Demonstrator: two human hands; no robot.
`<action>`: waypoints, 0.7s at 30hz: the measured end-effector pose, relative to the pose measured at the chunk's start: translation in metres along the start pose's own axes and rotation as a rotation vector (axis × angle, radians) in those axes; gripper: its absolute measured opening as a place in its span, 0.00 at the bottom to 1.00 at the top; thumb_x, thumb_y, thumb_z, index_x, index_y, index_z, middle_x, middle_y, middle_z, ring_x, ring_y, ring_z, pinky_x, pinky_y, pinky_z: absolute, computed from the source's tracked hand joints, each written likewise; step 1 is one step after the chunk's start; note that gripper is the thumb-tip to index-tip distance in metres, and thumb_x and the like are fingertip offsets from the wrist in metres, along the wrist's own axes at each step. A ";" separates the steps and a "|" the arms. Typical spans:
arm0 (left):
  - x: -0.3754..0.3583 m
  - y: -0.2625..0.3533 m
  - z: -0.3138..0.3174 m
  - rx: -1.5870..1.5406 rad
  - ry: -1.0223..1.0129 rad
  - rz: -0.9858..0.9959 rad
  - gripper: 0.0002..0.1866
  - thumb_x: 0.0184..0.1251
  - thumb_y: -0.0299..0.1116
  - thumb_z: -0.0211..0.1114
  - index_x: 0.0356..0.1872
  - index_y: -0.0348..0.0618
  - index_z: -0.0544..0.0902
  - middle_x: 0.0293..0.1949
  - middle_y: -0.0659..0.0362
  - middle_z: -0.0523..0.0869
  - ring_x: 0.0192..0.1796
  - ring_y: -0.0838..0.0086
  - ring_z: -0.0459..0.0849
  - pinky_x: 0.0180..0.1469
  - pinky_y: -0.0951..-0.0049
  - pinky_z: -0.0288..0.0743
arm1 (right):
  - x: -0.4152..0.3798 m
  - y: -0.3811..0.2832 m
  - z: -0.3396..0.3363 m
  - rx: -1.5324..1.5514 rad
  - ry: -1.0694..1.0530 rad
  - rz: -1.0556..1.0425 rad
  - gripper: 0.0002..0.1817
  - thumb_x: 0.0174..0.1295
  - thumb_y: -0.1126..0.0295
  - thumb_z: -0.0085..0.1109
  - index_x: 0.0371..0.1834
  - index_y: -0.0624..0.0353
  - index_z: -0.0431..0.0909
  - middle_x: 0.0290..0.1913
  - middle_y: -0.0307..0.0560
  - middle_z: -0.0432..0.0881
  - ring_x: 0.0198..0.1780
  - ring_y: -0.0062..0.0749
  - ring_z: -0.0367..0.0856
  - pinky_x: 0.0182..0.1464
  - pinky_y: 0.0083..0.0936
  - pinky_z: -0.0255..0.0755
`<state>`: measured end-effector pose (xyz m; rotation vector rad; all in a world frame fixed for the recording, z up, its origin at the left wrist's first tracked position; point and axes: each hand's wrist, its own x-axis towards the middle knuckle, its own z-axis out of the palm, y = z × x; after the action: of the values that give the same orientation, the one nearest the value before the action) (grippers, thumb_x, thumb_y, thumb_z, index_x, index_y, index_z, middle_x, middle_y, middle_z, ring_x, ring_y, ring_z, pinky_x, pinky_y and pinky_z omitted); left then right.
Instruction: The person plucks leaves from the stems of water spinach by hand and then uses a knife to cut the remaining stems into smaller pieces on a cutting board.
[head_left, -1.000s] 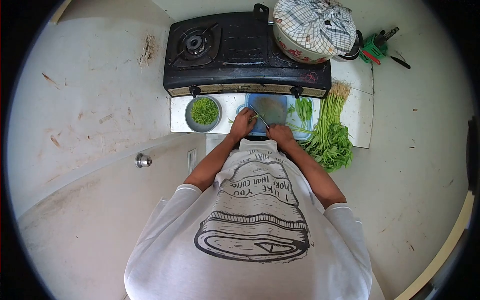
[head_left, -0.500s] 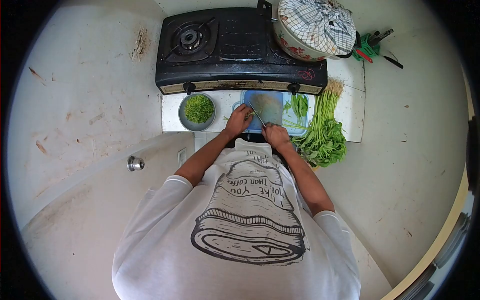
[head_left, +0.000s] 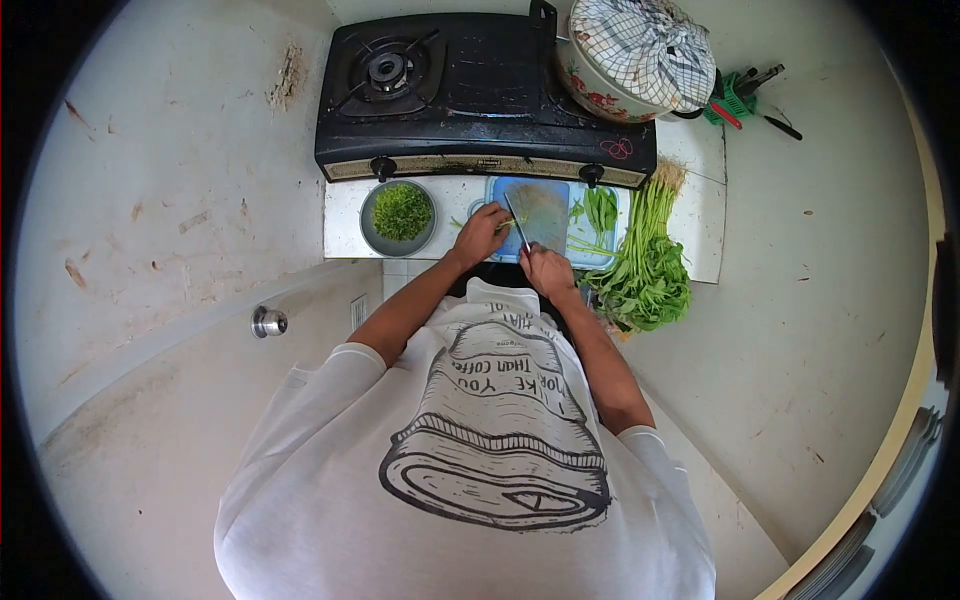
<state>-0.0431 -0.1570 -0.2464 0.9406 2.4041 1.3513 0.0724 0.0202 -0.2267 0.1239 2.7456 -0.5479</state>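
My left hand (head_left: 482, 234) is closed around thin green stems (head_left: 511, 222) at the left side of a blue cutting board (head_left: 547, 222). In my right hand (head_left: 549, 272) is the handle of a knife (head_left: 516, 219), its blade pointing up and left over the board, close to my left fingertips. Cut leaves (head_left: 601, 212) and a few stems lie on the board's right part. Beside the board on the right rests a large bunch of leafy greens (head_left: 650, 270) with roots at the top. A grey bowl (head_left: 367, 238) of chopped greens (head_left: 402, 212) stands on the left.
A black gas stove (head_left: 490, 130) spans the back of the white counter (head_left: 340, 222). On its right side stands a floral pot (head_left: 600, 95) covered with a checked cloth (head_left: 640, 50). A green basket (head_left: 735, 100) with utensils is at the far right. A door knob (head_left: 269, 321) shows at lower left.
The view has shifted slightly. The knife blade has turned a little more upright, and both hands stay close to the same spots on the board.
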 end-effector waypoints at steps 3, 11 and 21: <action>0.001 0.000 0.000 0.018 -0.001 -0.002 0.09 0.64 0.25 0.68 0.44 0.36 0.85 0.40 0.49 0.81 0.48 0.51 0.82 0.53 0.56 0.78 | -0.003 -0.005 -0.004 -0.004 -0.002 0.016 0.24 0.78 0.51 0.49 0.44 0.66 0.80 0.32 0.68 0.87 0.37 0.65 0.89 0.44 0.53 0.83; -0.002 -0.003 0.004 0.016 0.047 0.015 0.08 0.64 0.25 0.69 0.44 0.36 0.86 0.40 0.49 0.82 0.46 0.51 0.83 0.52 0.56 0.78 | 0.009 -0.010 0.002 0.003 -0.030 0.033 0.26 0.78 0.51 0.47 0.43 0.67 0.80 0.34 0.69 0.88 0.39 0.65 0.89 0.45 0.53 0.83; -0.003 -0.008 0.007 -0.059 0.048 -0.104 0.06 0.63 0.25 0.70 0.40 0.37 0.85 0.36 0.49 0.81 0.44 0.51 0.84 0.49 0.55 0.79 | 0.004 -0.010 -0.001 0.024 -0.020 0.030 0.24 0.78 0.52 0.48 0.41 0.66 0.82 0.35 0.68 0.88 0.40 0.65 0.89 0.47 0.53 0.83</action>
<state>-0.0407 -0.1563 -0.2571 0.7659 2.3980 1.4136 0.0670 0.0119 -0.2233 0.1645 2.7137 -0.5710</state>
